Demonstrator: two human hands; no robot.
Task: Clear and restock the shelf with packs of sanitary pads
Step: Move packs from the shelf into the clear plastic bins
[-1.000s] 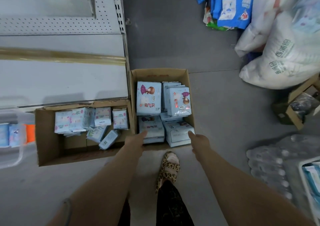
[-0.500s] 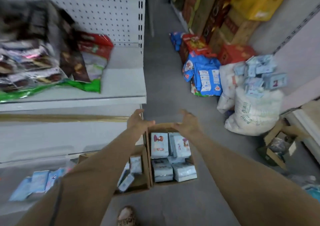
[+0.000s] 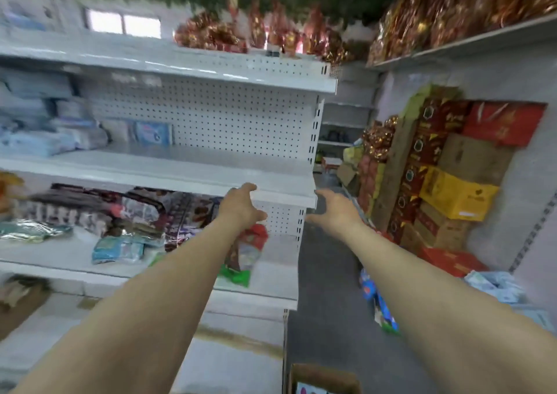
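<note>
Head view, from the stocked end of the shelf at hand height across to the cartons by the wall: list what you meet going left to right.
In order: stacked pale blue packs → upright blue pack → left hand → right hand → yellow carton.

A single camera, worn on the person's head, gives the only view. It looks forward and a little down along both outstretched arms, which enter from the bottom corners. It faces the right end of a white shelf unit, near enough that the left hand and right hand reach the middle shelf's front edge by its right corner. The wide lens bends straight lines. The floor runs past on the right, with a box at the bottom edge. Everything is blurred.
</note>
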